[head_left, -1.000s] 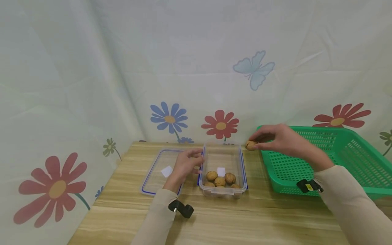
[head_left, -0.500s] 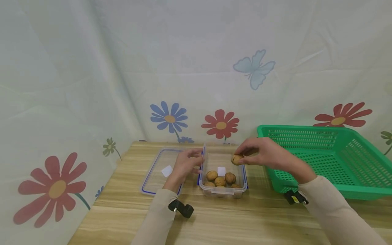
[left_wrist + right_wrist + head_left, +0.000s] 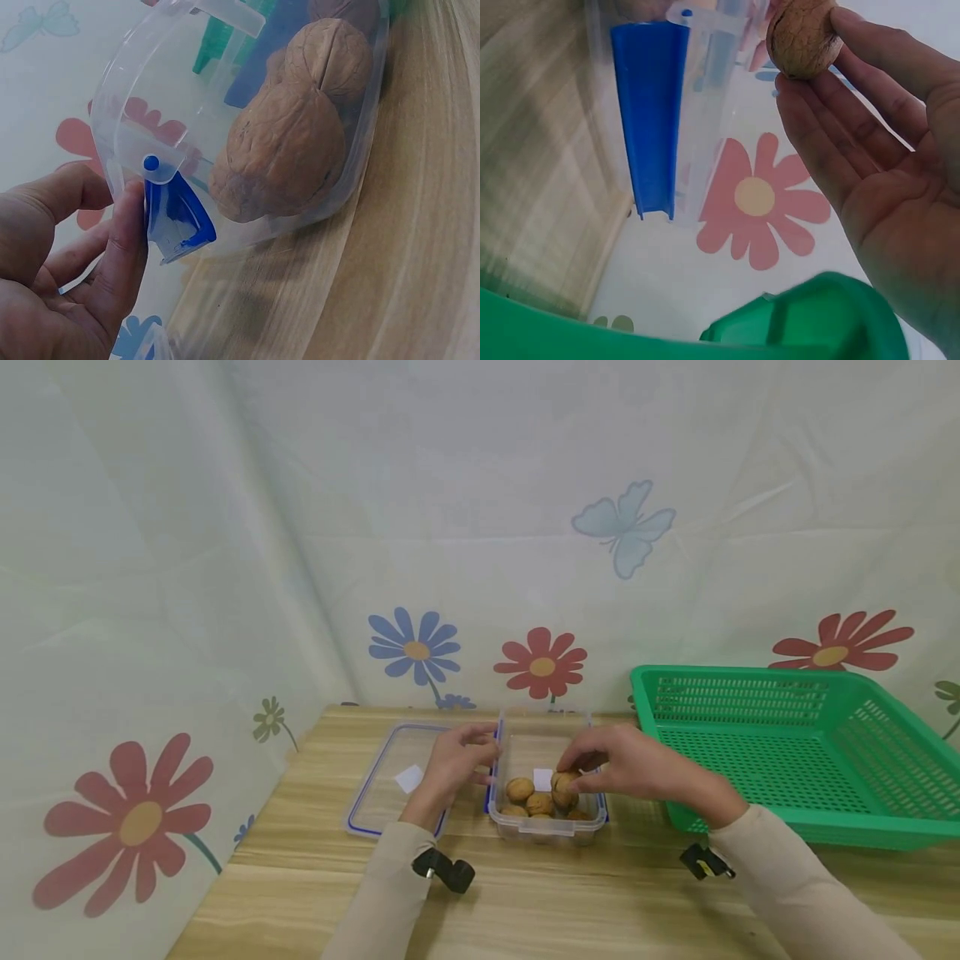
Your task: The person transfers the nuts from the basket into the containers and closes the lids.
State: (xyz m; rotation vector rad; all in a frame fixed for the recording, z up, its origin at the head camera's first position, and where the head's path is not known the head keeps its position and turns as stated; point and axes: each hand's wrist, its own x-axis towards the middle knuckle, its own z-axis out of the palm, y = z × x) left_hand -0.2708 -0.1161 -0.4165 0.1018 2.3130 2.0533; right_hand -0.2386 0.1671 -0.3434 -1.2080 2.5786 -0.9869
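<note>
My right hand (image 3: pixel 626 764) pinches a walnut (image 3: pixel 804 39) between thumb and fingers, over the front right part of a clear plastic box (image 3: pixel 546 828). Several walnuts (image 3: pixel 520 790) lie in the front half of that box, beside a small white label (image 3: pixel 542 779). At the box's left side, my left hand (image 3: pixel 456 766) touches the wall with its fingertips, near a blue side latch (image 3: pixel 180 214) that hangs down in the left wrist view. Nothing is held in the left hand, and its fingers look relaxed. The right wrist view shows another blue latch (image 3: pixel 651 120).
A clear lid (image 3: pixel 382 785) with a blue seal lies left of the box, partly behind the left hand. On the right stands a green slotted basket (image 3: pixel 847 822). A flower-printed cloth (image 3: pixel 480 527) hangs behind the wooden table (image 3: pixel 525 902).
My right hand has carried the walnut leftward and down, from beside the green basket to over the walnuts in the box. The left hand stays where it was.
</note>
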